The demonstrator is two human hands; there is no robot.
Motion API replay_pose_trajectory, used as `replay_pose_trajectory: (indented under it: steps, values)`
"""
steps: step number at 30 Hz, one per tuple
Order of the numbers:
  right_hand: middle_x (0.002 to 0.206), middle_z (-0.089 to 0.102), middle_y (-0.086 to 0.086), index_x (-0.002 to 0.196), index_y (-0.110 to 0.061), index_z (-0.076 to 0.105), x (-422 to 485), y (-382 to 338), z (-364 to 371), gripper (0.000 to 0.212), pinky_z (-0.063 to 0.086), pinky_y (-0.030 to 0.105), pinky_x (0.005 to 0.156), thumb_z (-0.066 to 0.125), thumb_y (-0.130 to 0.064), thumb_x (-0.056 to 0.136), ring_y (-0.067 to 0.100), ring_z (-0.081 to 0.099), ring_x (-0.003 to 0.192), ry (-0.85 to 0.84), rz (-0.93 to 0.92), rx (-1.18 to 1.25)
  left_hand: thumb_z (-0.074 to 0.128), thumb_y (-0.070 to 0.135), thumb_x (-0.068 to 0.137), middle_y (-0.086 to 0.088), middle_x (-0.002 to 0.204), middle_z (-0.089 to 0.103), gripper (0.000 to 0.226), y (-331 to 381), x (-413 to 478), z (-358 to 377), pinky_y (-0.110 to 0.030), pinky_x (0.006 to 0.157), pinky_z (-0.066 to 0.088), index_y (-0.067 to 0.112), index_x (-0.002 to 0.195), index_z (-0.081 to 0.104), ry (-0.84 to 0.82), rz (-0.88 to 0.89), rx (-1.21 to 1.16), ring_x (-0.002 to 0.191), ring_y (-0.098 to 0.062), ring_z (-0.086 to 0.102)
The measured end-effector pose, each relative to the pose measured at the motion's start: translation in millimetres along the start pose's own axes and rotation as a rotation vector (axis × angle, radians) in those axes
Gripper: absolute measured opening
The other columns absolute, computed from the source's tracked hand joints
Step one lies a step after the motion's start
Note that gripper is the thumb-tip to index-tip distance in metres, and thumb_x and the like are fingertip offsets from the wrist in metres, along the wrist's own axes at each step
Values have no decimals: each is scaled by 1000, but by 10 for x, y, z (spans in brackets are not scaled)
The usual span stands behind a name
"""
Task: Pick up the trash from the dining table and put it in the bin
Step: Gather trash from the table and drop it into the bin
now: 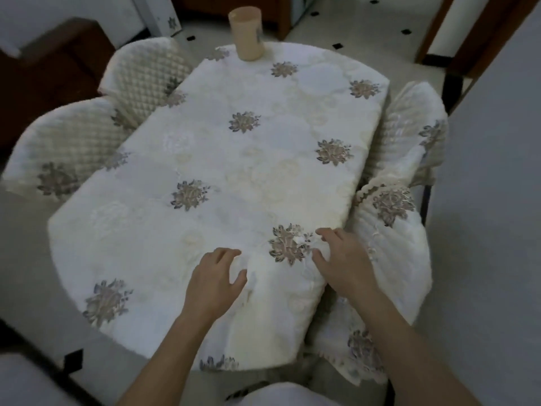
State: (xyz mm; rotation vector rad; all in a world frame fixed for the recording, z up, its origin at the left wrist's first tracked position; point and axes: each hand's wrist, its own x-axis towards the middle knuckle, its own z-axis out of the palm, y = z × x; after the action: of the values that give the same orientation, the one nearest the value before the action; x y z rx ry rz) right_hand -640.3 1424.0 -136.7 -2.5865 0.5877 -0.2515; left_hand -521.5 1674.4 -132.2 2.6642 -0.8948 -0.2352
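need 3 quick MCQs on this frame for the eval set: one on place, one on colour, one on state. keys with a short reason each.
1. Where does the cup stand on the table?
A. at the far end
B. right beside the person's wrists
C. in the middle

2. What colour is the cup?
A. blue
B. beige
C. black

3. How is the left hand?
A. gripping the cup
B. out of view
C. fingers spread, holding nothing

Key:
1 A: the cup stands at the table's far edge, well away from the near end.
2 B: its wall is a pale beige.
3 C: the fingers are apart over the near end of the table with nothing in them.
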Motion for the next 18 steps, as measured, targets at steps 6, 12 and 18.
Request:
replay_pose_trajectory:
  steps: [6, 12, 18]
  values:
    - [102, 66, 1, 120, -21, 61, 342, 41, 364, 30, 53, 36, 74, 58, -29, 92, 24, 61, 93, -193, 29, -2, 42, 57, 87, 0, 126, 60, 58, -387, -233, 361, -37, 87, 51, 20, 129, 59, -105, -183, -60, 111, -24, 57]
    - [117, 53, 5, 131, -25, 52, 556, 143, 736, 46, 53, 38, 73, 62, -35, 88, 27, 60, 94, -313, 148, 26, 42, 69, 83, -3, 124, 56, 67, -523, -337, 695, -38, 83, 52, 25, 132, 55, -192, -179, 8, 107, -24, 55]
    - [108, 57, 8, 126, -24, 56, 648, 208, 952, 45, 53, 41, 78, 66, -40, 85, 31, 61, 96, -320, 177, -51, 43, 70, 82, 3, 107, 57, 61, -551, -368, 820, -33, 68, 53, 30, 127, 58, -197, -164, -33, 90, -19, 59]
